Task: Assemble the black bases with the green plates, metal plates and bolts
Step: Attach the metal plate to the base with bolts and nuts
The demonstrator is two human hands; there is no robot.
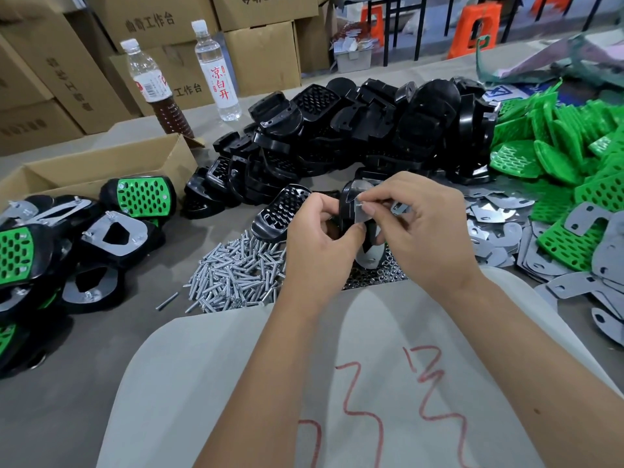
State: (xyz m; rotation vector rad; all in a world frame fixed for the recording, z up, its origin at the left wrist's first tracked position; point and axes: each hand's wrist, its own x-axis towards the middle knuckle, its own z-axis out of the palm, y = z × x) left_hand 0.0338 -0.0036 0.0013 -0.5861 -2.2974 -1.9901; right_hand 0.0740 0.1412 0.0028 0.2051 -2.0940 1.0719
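Both hands meet over the middle of the table (101, 383), just past its near edge. The left hand (317, 244) has its fingers curled round a black base (347, 204), held on edge, with a metal plate (366, 255) lying against the base's face. The right hand (425, 231) pinches the top of that metal plate between thumb and forefinger; whether a bolt sits in the pinch cannot be told.

Below the hands, by the near edge, lies a heap of bolts (233, 275), and just right of it a small patch of nuts (374, 275). One loose black base (280, 211) rests beside the left hand. A large pile of black bases (354, 130) fills the far middle of the table. Green plates (557, 157) are heaped toward the far right corner, with loose metal plates (499, 224) spread in front of them along the right edge. Finished assemblies (111, 231) lie at the left edge, near an open cardboard box (101, 167). Two bottles (216, 69) stand at the far left.
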